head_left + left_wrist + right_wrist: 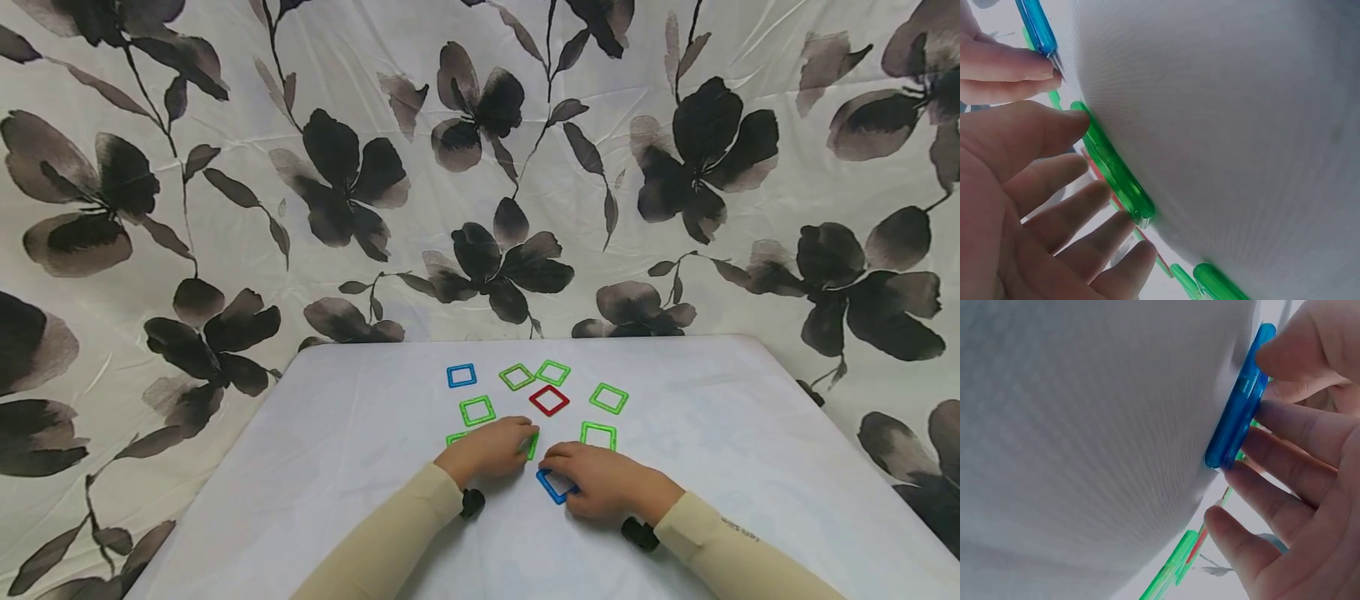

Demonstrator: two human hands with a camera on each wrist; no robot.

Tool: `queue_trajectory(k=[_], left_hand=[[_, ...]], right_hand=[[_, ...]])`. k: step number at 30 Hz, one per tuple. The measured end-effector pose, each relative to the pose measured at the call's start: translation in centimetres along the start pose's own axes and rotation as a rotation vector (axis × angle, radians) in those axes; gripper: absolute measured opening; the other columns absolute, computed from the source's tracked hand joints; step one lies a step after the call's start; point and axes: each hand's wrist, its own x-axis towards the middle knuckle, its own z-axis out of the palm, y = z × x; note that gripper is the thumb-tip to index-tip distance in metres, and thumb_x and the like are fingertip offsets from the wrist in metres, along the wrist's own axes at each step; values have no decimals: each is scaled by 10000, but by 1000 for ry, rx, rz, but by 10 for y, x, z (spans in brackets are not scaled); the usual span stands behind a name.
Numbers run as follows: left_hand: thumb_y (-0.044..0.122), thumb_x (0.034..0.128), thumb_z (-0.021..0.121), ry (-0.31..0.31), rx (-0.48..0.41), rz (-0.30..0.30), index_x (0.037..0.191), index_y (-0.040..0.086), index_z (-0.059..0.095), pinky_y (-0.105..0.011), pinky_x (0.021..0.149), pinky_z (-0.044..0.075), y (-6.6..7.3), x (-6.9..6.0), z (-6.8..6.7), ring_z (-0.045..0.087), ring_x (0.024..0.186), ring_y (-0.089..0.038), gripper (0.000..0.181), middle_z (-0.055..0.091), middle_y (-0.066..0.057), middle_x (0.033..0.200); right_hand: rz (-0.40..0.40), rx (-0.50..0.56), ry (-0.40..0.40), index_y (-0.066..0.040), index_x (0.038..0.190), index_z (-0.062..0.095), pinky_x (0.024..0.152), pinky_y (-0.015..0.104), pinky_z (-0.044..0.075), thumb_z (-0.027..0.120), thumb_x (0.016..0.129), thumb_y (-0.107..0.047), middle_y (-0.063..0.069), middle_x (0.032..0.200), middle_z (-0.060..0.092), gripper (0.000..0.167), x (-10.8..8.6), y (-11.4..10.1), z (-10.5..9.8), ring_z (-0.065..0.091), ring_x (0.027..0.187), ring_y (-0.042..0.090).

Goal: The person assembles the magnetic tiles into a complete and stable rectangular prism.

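My left hand [489,450] pinches a green square frame [1119,172] made of see-through plastic, thumb on its near edge. In the head view only a side of that frame shows past the fingers. Just to the right, my right hand [609,482] grips a blue square frame [1241,400] between thumb and fingers, and the blue piece lies low over the white table. Partly covered by the left hand is another green frame [453,437]. A further green frame [599,425] lies right behind the right hand.
Farther back on the white table [360,467] lie a red frame [559,408], a second blue frame [462,384] and several green frames, among them one at the right [615,387] and one at the left [474,400]. A floral cloth [600,208] hangs behind the table's far edge.
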Motion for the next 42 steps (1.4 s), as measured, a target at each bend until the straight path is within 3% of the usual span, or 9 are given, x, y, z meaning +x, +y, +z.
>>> queue_trajectory(k=[10, 23, 33, 42], left_hand=[[267, 948, 613, -21, 5, -2, 1405, 155, 514, -304, 1110, 396, 3, -3, -5, 482, 1324, -141, 481, 516, -4, 1428], [271, 920, 655, -1, 24, 8, 1281, 114, 614, -293, 1042, 459, 5, -6, -6, 581, 1179, -149, 396, 599, -33, 1298], [267, 917, 659, 4, 16, -8, 1263, 108, 632, -305, 1022, 476, 4, -7, -4, 596, 1169, -162, 382, 606, -41, 1292], [252, 905, 667, 24, 15, 23, 1199, 97, 663, -286, 971, 499, 4, -9, -3, 617, 1072, -140, 333, 633, -39, 1220]], right_hand=[[41, -7, -6, -94, 1295, 607, 967, 331, 491, 662, 808, -220, -5, 1207, 574, 506, 6, -2, -1, 538, 1050, 110], [122, -10, 24, -76, 1234, 639, 866, 309, 507, 694, 813, -289, -10, 1079, 575, 475, 14, -6, -3, 504, 928, 105], [166, -19, 43, -73, 1198, 655, 850, 324, 515, 706, 803, -315, 3, 1043, 578, 466, 20, -6, -2, 513, 919, 124], [182, -34, 58, -64, 1167, 665, 800, 305, 507, 713, 804, -325, -4, 986, 573, 449, 28, -2, -1, 497, 871, 121]])
